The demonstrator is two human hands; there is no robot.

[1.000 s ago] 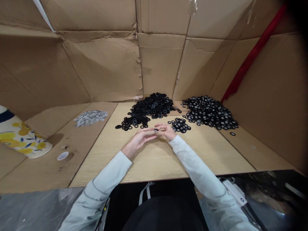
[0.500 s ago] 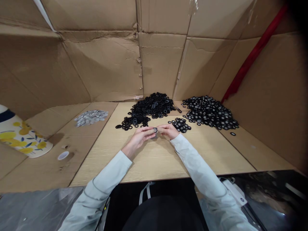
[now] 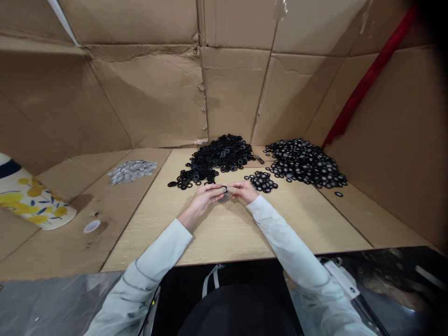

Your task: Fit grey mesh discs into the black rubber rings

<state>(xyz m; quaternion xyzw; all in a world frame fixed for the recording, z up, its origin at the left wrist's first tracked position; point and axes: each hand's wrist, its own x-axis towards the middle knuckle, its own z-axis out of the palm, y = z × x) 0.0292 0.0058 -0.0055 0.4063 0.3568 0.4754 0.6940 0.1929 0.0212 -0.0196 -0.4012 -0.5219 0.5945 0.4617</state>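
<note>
My left hand [image 3: 205,199] and my right hand [image 3: 244,191] meet above the middle of the board. Between their fingertips is a small black ring [image 3: 224,188] with a grey disc at its centre, pinched from both sides. Fingers cover part of it, so how the disc sits in the ring is hard to make out. Behind my hands lies a heap of black rings [image 3: 224,153]. Close to my right hand is a small cluster of black rings with light centres [image 3: 265,182]. A pile of grey discs [image 3: 132,171] lies to the left.
A larger heap of rings with light centres [image 3: 304,163] stands at the back right. A small dark tool [image 3: 259,159] lies between the heaps. To the left are a tape roll [image 3: 92,227] and a lemon-patterned container [image 3: 35,196]. Cardboard walls [image 3: 147,93] enclose the table.
My right hand has shifted slightly left, its fingertips nearer to the left hand's. The ring has turned a little between the fingers. The piles look the same.
</note>
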